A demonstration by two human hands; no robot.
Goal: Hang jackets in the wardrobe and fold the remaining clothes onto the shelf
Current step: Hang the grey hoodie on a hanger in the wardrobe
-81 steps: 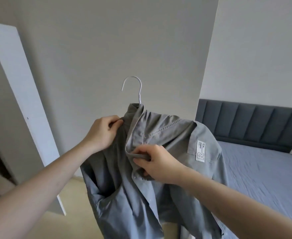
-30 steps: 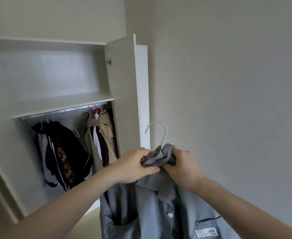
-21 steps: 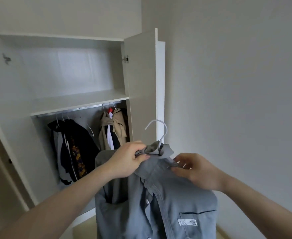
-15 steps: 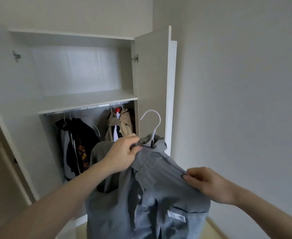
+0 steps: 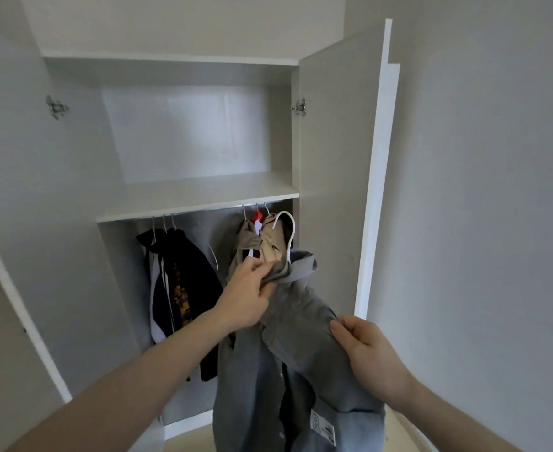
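Note:
A grey jacket point(image 5: 301, 360) hangs on a white hanger point(image 5: 287, 230) in front of the open wardrobe point(image 5: 171, 125). My left hand point(image 5: 247, 295) grips the jacket's collar at the base of the hanger hook. My right hand point(image 5: 365, 353) pinches the jacket's shoulder lower right. The hook stands just below the wardrobe rail point(image 5: 210, 209), in front of a beige jacket point(image 5: 265, 246) hanging there.
Dark jackets point(image 5: 180, 278) hang at the left of the rail on white hangers. A bare shelf point(image 5: 197, 194) lies above the rail. The right wardrobe door point(image 5: 337, 174) stands open beside the hanger; the left door point(image 5: 14, 223) is open too. A plain wall fills the right.
I have turned from the bed to the wardrobe and stepped closer. The jacket and hanger rose toward the rail. My right hand slid from the collar down to the shoulder.

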